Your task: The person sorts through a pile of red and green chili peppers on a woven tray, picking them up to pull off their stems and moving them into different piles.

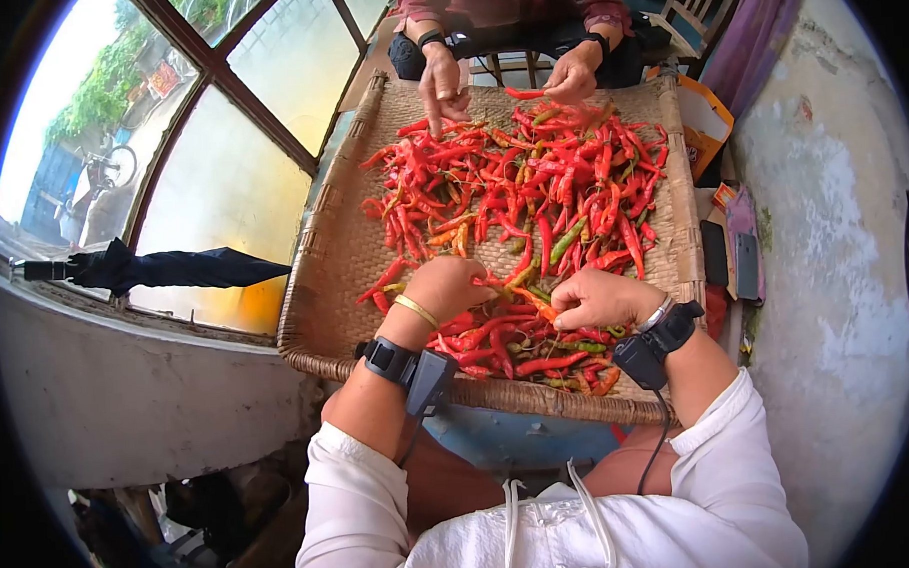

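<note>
Red chili peppers [571, 170], with a few green and orange ones among them, lie heaped in a shallow woven tray [314, 279]. My left hand [450, 287] is over the near part of the heap, fingers curled and closed; what is between its fingertips is hard to make out among the peppers. To its right, my right hand [607, 299] pinches an orange-red chili pepper [537, 303] between thumb and fingers. A smaller pile of chili peppers [507, 342] lies between my wrists at the near rim.
Across the tray, another person's hands [443, 89] work at the far peppers, one holding a red pepper [525, 93]. A folded umbrella [189, 268] lies on the window sill at left. Phones [746, 266] and an orange box [704, 125] sit by the right wall.
</note>
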A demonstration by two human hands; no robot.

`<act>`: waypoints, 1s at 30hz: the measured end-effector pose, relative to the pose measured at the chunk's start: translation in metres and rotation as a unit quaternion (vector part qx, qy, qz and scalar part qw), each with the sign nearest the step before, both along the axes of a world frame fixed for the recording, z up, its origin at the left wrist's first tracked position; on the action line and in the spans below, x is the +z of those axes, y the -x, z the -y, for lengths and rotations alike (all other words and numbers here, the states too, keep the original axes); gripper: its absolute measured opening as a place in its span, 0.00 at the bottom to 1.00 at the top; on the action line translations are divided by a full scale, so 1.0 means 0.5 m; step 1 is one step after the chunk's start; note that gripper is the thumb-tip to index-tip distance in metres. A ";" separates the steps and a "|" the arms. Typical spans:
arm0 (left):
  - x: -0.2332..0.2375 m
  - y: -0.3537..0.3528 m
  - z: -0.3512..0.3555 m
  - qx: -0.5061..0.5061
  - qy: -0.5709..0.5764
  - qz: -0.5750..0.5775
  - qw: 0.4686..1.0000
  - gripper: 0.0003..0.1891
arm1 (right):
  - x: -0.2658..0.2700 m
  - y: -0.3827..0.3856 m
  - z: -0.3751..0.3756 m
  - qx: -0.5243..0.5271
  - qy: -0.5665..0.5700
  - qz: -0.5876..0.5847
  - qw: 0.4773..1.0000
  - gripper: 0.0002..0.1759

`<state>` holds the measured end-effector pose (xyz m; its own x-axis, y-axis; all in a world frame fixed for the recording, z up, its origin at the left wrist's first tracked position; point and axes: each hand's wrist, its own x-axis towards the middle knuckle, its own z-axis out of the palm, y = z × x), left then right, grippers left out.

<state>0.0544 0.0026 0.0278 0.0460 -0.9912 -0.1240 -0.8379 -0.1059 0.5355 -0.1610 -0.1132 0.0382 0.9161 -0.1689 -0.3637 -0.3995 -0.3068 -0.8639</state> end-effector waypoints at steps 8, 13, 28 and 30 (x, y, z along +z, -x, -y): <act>-0.051 0.002 0.007 -0.059 -0.066 0.173 0.981 0.11 | -0.005 -0.019 0.052 -0.329 -0.306 0.212 0.868 0.16; 0.010 0.031 0.019 -0.033 0.042 0.075 0.996 0.09 | -0.017 -0.011 0.050 -0.311 -0.171 0.118 0.927 0.17; -0.024 0.046 0.020 -0.149 -0.056 -0.079 0.984 0.10 | -0.010 -0.010 0.028 -0.152 -0.072 0.000 0.986 0.07; -0.025 0.036 0.022 -0.139 -0.078 -0.047 0.986 0.10 | -0.009 -0.001 0.048 -0.166 -0.092 0.007 0.982 0.08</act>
